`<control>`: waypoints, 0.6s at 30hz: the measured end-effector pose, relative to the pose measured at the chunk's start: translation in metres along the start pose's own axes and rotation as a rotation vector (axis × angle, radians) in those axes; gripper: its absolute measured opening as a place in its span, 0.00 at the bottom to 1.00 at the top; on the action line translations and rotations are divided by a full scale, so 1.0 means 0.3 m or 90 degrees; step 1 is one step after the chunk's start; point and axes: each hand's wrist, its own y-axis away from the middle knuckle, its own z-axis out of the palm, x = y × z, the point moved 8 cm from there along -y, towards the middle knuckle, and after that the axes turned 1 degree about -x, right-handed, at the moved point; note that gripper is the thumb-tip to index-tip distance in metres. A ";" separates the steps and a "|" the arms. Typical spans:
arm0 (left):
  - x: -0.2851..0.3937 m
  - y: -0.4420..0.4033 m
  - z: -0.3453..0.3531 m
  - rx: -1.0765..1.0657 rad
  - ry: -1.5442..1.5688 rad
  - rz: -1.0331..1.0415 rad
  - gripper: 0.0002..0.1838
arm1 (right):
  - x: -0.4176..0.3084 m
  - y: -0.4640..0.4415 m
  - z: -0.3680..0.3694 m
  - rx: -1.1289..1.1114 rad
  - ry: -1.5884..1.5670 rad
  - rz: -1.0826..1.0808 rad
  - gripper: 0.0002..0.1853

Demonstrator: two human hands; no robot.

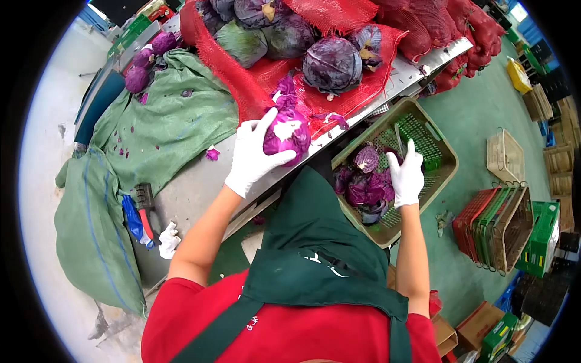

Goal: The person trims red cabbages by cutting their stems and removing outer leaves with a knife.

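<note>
My left hand (253,154), in a white glove, grips a trimmed purple cabbage (293,140) whose pale cut stem faces up, at the metal table's edge (357,118). Over the green-brown crate (446,142), my gloved right hand (407,176) is closed round a knife, its handle hidden and its thin blade (399,138) pointing away from me. Purple leaves and cabbage pieces (366,186) lie in the crate beside this hand. Beyond the held cabbage, whole cabbages (331,65) rest on an open red mesh sack (266,72).
A green woven sack (175,112) covers the table's left part, near a black-and-red brush-like tool (145,206) and crumpled white glove (169,241). Three cabbages (138,78) sit farther back. Filled red sacks (423,24) are at upper right; stacked crates (493,224) stand on the floor.
</note>
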 end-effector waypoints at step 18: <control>0.008 0.049 0.075 0.088 0.192 0.026 0.59 | -0.483 0.165 0.065 -0.205 -0.385 -0.235 0.20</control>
